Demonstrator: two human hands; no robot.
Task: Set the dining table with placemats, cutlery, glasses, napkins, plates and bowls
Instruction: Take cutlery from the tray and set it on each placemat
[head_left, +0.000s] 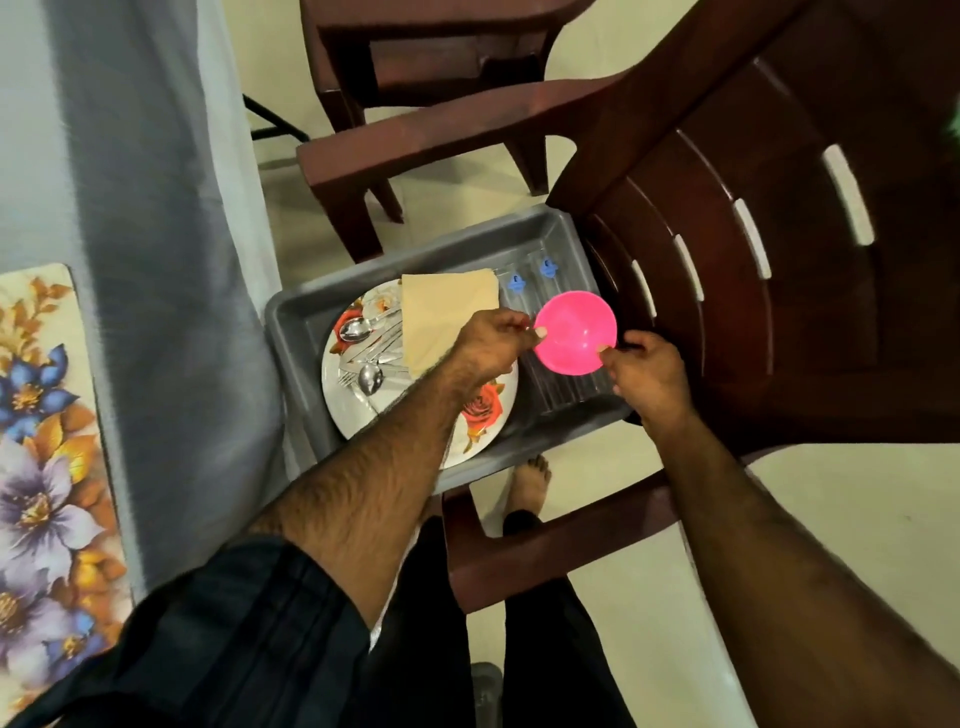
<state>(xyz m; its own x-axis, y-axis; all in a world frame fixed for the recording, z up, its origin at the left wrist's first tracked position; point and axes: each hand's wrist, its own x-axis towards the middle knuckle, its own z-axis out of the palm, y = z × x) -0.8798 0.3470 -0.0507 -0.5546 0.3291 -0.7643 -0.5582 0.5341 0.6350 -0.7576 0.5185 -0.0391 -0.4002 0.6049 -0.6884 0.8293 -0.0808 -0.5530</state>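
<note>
A pink bowl (575, 332) is held above the right half of a grey tray (291, 322), pinched at opposite rims: the left hand (493, 338) has its thumb on the bowl's left edge with the fingers curled behind, and the right hand (644, 371) nips the near-right edge between thumb and fingertips. Under the bowl, clear glasses (566, 387) lie on their sides in the tray, their far ends marked by blue labels.

In the tray's left half sits a rose-patterned plate (483, 415), its near rim close to the tray wall. Spoons and forks (366, 358) are piled on it, and a folded beige napkin (441, 312) overlaps its far-right side.

The tray rests on the seat of a dark red plastic chair (779, 234), its left end jutting past the seat toward the table. The chair's armrests flank the tray far and near, and the slatted back rises just right of the bowl.

At left, the table's grey cloth (171, 260) hangs down just beside the tray. A floral placemat (41, 441) lies on the table at the far left, its rounded corner near the cloth's fold. A bare foot (530, 483) stands on the pale floor below the tray.
</note>
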